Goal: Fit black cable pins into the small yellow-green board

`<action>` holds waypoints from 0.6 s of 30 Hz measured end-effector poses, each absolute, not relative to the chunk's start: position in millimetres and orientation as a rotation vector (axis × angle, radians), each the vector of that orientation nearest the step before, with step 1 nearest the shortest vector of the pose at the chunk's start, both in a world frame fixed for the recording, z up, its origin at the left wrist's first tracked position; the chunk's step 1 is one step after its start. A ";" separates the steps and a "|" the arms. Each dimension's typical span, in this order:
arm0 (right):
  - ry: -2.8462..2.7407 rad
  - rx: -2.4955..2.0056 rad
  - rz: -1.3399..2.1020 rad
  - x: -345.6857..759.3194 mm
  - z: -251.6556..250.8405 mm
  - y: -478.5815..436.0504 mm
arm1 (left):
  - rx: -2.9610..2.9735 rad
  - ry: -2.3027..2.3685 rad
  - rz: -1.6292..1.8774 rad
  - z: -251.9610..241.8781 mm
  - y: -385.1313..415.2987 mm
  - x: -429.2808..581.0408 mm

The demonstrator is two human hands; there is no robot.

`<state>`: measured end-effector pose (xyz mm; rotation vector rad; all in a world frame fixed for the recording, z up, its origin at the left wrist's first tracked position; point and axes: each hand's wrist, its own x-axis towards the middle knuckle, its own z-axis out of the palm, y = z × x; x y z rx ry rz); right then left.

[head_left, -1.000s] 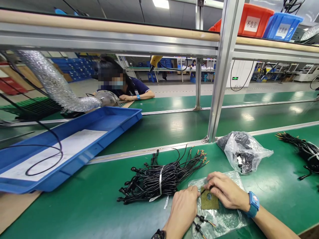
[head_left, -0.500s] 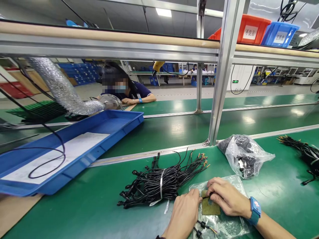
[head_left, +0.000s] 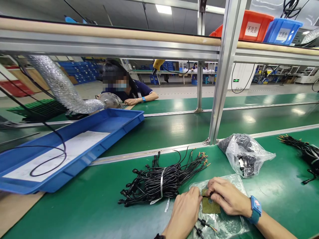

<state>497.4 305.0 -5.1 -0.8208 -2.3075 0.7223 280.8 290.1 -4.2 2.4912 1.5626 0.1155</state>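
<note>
My left hand (head_left: 185, 212) is closed on a thin black cable (head_left: 205, 196), which spans the short gap to my right hand. The fingers of my right hand (head_left: 225, 196) pinch a small dark piece at the cable's other end; its kind is hidden by the fingers. Under them lies an olive-coloured square pad (head_left: 211, 208) on a clear plastic bag (head_left: 234, 220). Below my left hand, black cable ends (head_left: 204, 223) with thick collars and thin coloured wires rest on the bag. A tied bundle of black cables (head_left: 161, 182) lies to the left.
A clear bag of black parts (head_left: 243, 154) sits by the metal post (head_left: 220, 99). Another cable bundle (head_left: 305, 152) lies at right. A blue tray (head_left: 119, 127) holding paper stands at left. Across the bench, a person (head_left: 129, 88) leans on the green surface.
Both hands keep nearly the same hold and place over the pad. The view has shifted very slightly; nothing else visibly moved.
</note>
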 end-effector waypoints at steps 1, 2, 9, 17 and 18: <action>-2.326 -0.827 0.724 497.1 -5.3 304.7 | 2.491 1.558 0.122 -5.0 290.1 280.3; -2.334 -0.833 0.725 497.1 -5.4 304.4 | 2.490 1.551 0.129 -5.8 290.0 279.8; -2.060 -0.970 0.638 503.9 -3.5 307.4 | 2.338 1.451 0.364 -9.0 289.4 275.5; -1.830 -1.153 0.672 503.1 -6.3 308.8 | 1.897 1.141 0.760 -3.6 288.9 278.3; -1.812 -1.168 0.712 502.0 -6.2 308.2 | 1.861 1.095 0.782 -4.3 287.4 280.3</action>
